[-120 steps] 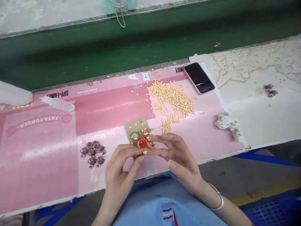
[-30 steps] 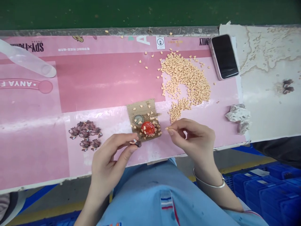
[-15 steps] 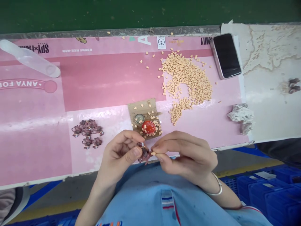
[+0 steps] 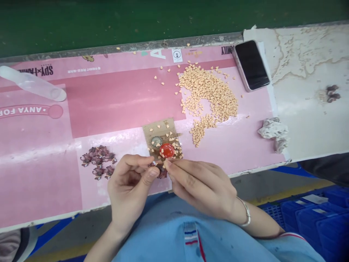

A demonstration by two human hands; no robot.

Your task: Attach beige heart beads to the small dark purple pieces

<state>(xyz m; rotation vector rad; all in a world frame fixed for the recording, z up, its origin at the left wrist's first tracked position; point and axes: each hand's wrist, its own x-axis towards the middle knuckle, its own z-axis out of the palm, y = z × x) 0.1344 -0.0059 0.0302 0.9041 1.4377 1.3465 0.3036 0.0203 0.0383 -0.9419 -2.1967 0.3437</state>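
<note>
1. Table [image 4: 308, 120]: pink printed mat [image 4: 122, 105] on it, phone [image 4: 251, 65] at mat's far right corner.
2. Peach heart chips [image 4: 207, 94] in big heap, upper mid mat; purple flower pieces [image 4: 97, 162] in small heap left of hands.
3. Cardboard scrap [image 4: 160, 127] just above hands, w/ red dome [image 4: 167, 150] & loose chips.
4. L hand [image 4: 129, 185]: grip pinching small purple flower piece [image 4: 163, 174], partly hidden, above mat's near edge.
5. R hand [image 4: 201, 189]: grip pressed together at fingertips [image 4: 167, 163], right by flower piece; anything held too small to tell.

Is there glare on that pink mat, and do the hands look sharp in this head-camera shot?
In the head view, a pale band of glare crosses the pink printed mat at left; the left hand and right hand look slightly soft, so what they pinch is hard to make out.
</note>
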